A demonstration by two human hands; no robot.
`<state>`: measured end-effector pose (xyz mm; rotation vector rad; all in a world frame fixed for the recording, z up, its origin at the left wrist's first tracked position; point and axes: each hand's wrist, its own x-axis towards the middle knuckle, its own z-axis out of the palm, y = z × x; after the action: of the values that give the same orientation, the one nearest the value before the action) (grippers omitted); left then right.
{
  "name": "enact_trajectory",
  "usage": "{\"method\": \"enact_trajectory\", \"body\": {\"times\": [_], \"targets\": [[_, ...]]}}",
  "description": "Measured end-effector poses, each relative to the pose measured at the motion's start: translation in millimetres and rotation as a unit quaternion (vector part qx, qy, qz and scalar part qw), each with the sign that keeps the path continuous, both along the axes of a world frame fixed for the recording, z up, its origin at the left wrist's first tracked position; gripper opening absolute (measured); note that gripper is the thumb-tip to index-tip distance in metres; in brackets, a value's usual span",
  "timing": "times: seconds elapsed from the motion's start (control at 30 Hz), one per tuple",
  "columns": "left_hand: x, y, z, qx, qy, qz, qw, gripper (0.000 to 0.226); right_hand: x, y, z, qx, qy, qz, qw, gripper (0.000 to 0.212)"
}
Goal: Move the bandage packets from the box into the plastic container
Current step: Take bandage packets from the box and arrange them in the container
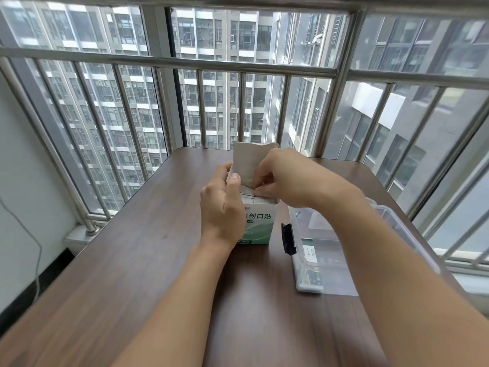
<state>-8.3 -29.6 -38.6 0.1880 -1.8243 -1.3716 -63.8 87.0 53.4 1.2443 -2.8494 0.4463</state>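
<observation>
A white and green bandage box (260, 223) stands upright in the middle of the brown table (132, 260), its lid flap (247, 160) raised behind. My left hand (223, 207) grips the box's left side, thumb at the top edge. My right hand (288, 178) reaches into the open top, and its fingertips pinch the white bandage packets (251, 194) packed inside. A clear plastic container (325, 250) sits just right of the box, partly hidden under my right forearm; it looks to hold little or nothing.
A black clip handle (288, 238) sticks out of the container's left wall, close to the box. Steel window railings (238, 67) run along the table's far and right edges. A thin cable (31, 234) hangs by the wall at the left.
</observation>
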Motion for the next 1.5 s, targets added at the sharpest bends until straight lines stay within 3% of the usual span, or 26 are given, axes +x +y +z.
{"method": "enact_trajectory", "body": {"times": [0.27, 0.67, 0.97, 1.13, 1.23, 1.37, 1.5], "targets": [[1.5, 2.0, 1.4, -0.009, -0.005, 0.009, 1.000, 0.034, 1.5, -2.6, -3.0, 0.053, 0.093, -0.006, 0.994, 0.022], [-0.2, -0.4, 0.1, -0.015, 0.003, 0.012, 1.000, 0.032, -4.8, 2.3, 1.0, 0.040, -0.015, 0.015, 0.999, 0.011], [-1.3, -1.0, -2.6, -0.019, 0.006, 0.004, 1.000, 0.034, -2.6, -4.8, -7.4, 0.028, 0.079, 0.004, 0.996, 0.014], [-0.7, -0.4, -1.5, -0.018, 0.009, 0.001, 1.000, 0.034, 0.3, -7.1, -6.8, 0.062, 0.060, -0.010, 0.996, 0.024], [-1.0, -0.2, -1.1, -0.020, 0.011, 0.008, 1.000, 0.036, -1.1, -6.6, -8.4, 0.046, 0.064, -0.017, 0.997, 0.038], [-1.2, -0.3, -1.5, -0.014, 0.007, 0.020, 1.000, 0.032, -1.3, 2.2, 3.3, -0.011, 0.056, -0.010, 0.998, 0.017], [-0.7, 0.1, -0.2, -0.006, -0.006, 0.018, 1.000, 0.027, -4.8, 12.2, 11.5, -0.078, 0.030, 0.003, 0.996, 0.016]]}}
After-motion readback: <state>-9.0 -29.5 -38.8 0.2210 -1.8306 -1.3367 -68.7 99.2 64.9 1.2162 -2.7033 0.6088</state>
